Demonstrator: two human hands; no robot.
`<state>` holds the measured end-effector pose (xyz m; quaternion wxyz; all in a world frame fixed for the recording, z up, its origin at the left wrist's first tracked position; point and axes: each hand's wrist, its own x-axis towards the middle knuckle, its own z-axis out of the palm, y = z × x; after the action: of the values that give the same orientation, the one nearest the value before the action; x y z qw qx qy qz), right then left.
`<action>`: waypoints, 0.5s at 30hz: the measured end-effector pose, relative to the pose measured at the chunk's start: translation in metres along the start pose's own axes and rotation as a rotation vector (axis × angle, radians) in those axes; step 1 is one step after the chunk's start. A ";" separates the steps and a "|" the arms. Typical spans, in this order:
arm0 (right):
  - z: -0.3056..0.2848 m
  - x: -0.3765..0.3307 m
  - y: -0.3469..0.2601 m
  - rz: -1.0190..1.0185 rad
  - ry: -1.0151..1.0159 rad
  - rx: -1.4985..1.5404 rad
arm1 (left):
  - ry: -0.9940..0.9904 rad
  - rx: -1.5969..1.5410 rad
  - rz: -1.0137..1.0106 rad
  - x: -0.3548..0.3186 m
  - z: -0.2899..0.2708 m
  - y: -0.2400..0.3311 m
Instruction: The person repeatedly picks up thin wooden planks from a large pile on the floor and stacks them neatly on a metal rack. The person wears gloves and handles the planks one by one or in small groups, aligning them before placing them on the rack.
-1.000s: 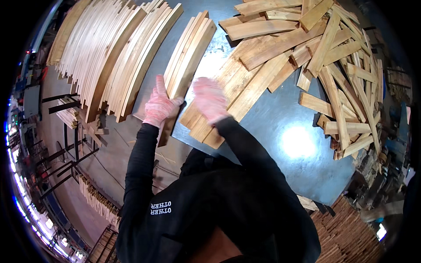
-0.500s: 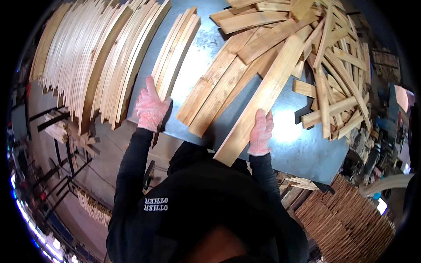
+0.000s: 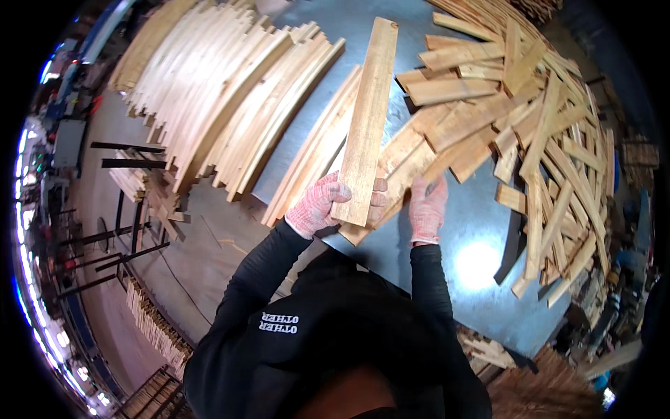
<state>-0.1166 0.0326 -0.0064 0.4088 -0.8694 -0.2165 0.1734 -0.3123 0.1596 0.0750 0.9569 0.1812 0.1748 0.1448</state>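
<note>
Gripping the near end of a flat wooden plank (image 3: 370, 119), your gloved left hand (image 3: 319, 208) has its fingers curled around both edges while the plank reaches away toward the far side above the surface (image 3: 506, 307). Your right hand (image 3: 427, 213) holds nothing, thumb and fingers parted, just beside the flat boards (image 3: 412, 155); you cannot tell whether its fingertips touch them. Left of the plank lie narrow strips (image 3: 310, 157); on the right spreads a jumbled pile (image 3: 551, 164).
</note>
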 end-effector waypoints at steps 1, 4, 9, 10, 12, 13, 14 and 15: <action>0.013 -0.006 0.008 0.036 -0.018 -0.096 | -0.001 0.059 0.019 -0.001 -0.002 0.007; 0.047 -0.011 0.001 0.211 -0.071 -0.288 | 0.081 0.289 0.063 0.008 0.000 0.031; 0.057 0.001 -0.005 0.213 -0.062 -0.419 | 0.374 1.136 0.200 0.074 0.012 0.113; 0.055 0.002 -0.002 0.204 -0.058 -0.406 | 0.424 1.551 0.343 0.101 0.020 0.146; 0.053 -0.002 -0.001 0.179 -0.066 -0.393 | 0.390 1.868 0.436 0.157 0.016 0.236; 0.054 -0.006 -0.001 0.163 -0.088 -0.397 | 0.503 2.571 0.705 0.174 0.005 0.286; 0.057 -0.009 -0.005 0.157 -0.107 -0.397 | 0.770 2.739 0.180 0.197 0.003 0.337; 0.055 -0.002 -0.001 0.198 -0.079 -0.414 | 0.989 2.463 0.134 0.223 0.025 0.343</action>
<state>-0.1449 0.0677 -0.0385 0.1940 -0.9443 -0.1770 0.1982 -0.1760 0.5344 0.1703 -0.0041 0.8607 0.5090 -0.0101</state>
